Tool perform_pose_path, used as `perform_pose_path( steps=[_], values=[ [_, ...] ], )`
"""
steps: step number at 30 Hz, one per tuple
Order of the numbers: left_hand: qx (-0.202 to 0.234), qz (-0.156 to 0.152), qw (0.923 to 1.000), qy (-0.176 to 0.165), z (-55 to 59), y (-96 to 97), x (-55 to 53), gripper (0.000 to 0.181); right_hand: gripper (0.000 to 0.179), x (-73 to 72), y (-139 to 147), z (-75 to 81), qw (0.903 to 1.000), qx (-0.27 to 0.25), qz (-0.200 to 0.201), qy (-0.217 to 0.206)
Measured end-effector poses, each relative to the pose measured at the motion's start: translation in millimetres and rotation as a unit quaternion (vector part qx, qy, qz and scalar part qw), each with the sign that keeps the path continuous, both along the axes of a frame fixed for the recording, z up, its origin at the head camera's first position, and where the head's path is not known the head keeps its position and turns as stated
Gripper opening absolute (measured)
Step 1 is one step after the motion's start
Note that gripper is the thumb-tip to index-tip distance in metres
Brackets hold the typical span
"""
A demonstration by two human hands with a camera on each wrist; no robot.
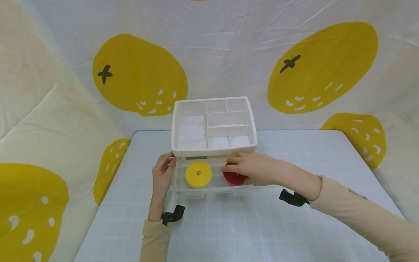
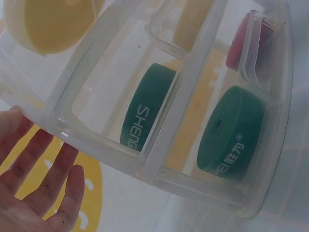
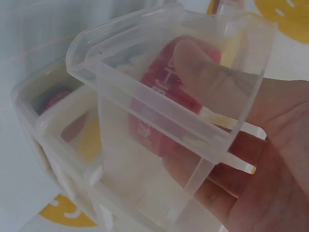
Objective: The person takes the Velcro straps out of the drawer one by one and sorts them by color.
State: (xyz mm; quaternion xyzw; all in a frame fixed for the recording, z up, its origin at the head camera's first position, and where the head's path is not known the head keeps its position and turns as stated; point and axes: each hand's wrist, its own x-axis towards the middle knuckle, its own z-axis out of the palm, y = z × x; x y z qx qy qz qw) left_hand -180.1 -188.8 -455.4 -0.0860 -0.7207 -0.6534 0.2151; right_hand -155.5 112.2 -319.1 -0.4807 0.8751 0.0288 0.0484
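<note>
A clear plastic drawer (image 1: 216,189) stands pulled out from below a white organizer box (image 1: 214,150). Inside it, my right hand (image 1: 258,168) pinches a red roll (image 1: 234,179) between thumb and fingers. In the right wrist view the thumb lies across the red roll (image 3: 147,133), seen through the drawer wall. A yellow roll (image 1: 198,174) lies at the drawer's left. My left hand (image 1: 163,178) is at the drawer's back left corner, by the organizer. Its fingertips touch the side, fingers spread, in the left wrist view.
Atop the organizer is a tray divided into several compartments. Through the clear plastic, the left wrist view shows a green roll (image 2: 149,101), another green roll (image 2: 231,135) and a dark red roll (image 2: 240,41). A light blue checked cloth (image 1: 229,229) covers the table, with a patterned curtain behind.
</note>
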Motion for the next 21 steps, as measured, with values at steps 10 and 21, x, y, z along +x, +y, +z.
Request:
perform_pose_path(
  steps=[10, 21],
  values=[
    [0.005, -0.005, 0.9998, 0.019, 0.2, 0.3, -0.5, 0.028, 0.057, 1.2, 6.9, 13.1, 0.9978, -0.058, -0.022, -0.025],
    [0.010, -0.005, 0.9999, 0.011, -0.9, 0.1, 0.0, 0.029, 0.066, 5.4, 21.8, 10.5, 0.9896, -0.127, -0.059, -0.035]
  ],
)
